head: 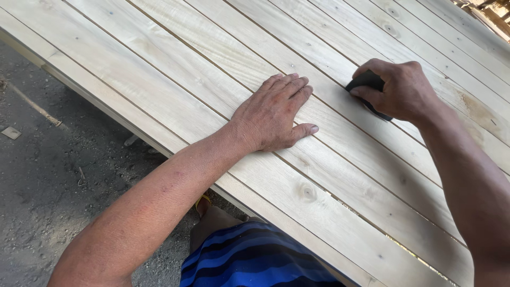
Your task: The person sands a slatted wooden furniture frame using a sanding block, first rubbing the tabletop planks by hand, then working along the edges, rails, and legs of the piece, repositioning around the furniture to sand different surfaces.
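Observation:
A large panel of pale wooden planks (175, 64) with narrow grooves between them lies slanted across the view. My left hand (273, 114) rests flat on it, palm down, fingers together and pointing up and right. My right hand (401, 90) sits further right, fingers curled around a dark sanding block (365, 81) that is pressed against a plank. Most of the block is hidden under my fingers.
The panel's near edge (106, 109) runs diagonally from upper left to lower right. Below it lies grey gritty ground (48, 175) with small wood scraps. My blue striped shorts (255, 260) show at the bottom. More stacked timber (494, 16) sits at the top right.

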